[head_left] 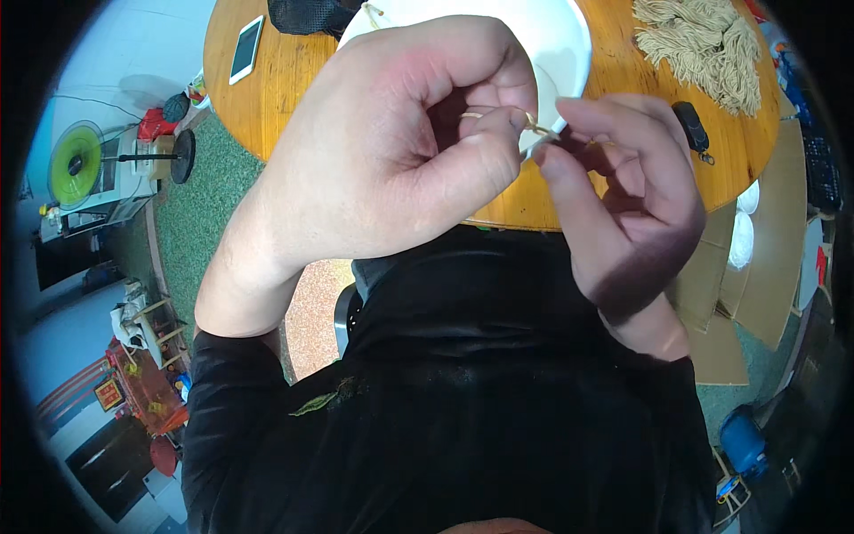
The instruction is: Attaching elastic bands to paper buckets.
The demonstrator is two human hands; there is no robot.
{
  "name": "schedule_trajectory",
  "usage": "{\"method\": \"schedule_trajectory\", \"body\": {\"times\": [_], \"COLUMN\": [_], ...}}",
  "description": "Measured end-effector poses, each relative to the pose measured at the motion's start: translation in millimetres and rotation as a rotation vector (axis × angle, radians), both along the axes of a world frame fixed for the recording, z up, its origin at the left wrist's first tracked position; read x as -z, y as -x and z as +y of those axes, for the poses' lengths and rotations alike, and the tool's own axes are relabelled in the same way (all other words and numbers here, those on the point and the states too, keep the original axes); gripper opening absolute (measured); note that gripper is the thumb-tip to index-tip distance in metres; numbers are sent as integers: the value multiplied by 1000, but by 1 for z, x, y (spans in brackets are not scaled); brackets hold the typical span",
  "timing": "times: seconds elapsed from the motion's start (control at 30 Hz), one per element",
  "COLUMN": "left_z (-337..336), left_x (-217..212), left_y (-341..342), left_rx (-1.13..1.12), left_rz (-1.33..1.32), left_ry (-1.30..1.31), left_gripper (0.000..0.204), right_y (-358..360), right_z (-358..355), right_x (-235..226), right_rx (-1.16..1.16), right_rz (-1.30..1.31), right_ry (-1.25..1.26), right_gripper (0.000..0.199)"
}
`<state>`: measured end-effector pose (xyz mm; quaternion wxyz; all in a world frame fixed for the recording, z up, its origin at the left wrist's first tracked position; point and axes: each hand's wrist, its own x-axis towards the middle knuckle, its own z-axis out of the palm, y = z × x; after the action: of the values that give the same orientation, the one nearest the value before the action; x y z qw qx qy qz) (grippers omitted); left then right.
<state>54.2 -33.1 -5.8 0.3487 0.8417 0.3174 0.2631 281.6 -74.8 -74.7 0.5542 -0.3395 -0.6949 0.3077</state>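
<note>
A thin tan cord (pixel 537 128), with what looks like a small knot or loop, stretches between my hands above the table's near edge. My left hand (pixel 391 151) pinches it between thumb and curled fingers, and a bit of pale cord shows across the fingers. From the right, my right hand (pixel 632 178) meets the cord's end with bent fingertips; its index finger stands a little off, and the exact contact is partly hidden. Behind the hands is a white basin (pixel 580 44), with another short piece of cord (pixel 372 12) on its far left rim.
On the round wooden table (pixel 231 40) lie a phone (pixel 247 50), a black bag (pixel 311 15), a bundle of tan cords (pixel 703 49) and a black key fob (pixel 691 125). Flattened cardboard (pixel 765 258) is at the right. A green fan (pixel 76 165) stands left.
</note>
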Motion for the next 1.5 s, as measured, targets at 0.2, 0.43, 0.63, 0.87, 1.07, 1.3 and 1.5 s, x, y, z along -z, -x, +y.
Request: {"method": "schedule_trajectory", "body": {"times": [0.2,0.43,0.63,0.87,1.07,1.3,1.5], "left_z": [-4,-7,-6,-7,-7,-5,-7], "left_x": [-2,-2,0,2,4,3,-22], "left_y": [-3,-10,-18,-24,-28,-29,-39], "left_rx": [-37,-54,-60,-73,-79,-84,-245], "left_rz": [46,99,81,63,49,80,148], "left_ry": [-98,-184,-279,-388,-471,-468,158], "left_gripper": [8,10,13,17,20,12,3], "right_y": [-10,-5,-3,-1,-6,-1,-8], "right_z": [4,3,1,-2,-5,-6,4], "right_x": [-21,-12,0,2,6,15,19], "right_rx": [-3,8,-44,-53,-49,-33,53], "right_rz": [-257,-146,38,189,229,237,18], "right_ry": [-32,45,173,301,367,241,22], "right_gripper": [22,13,8,13,17,16,16]}}
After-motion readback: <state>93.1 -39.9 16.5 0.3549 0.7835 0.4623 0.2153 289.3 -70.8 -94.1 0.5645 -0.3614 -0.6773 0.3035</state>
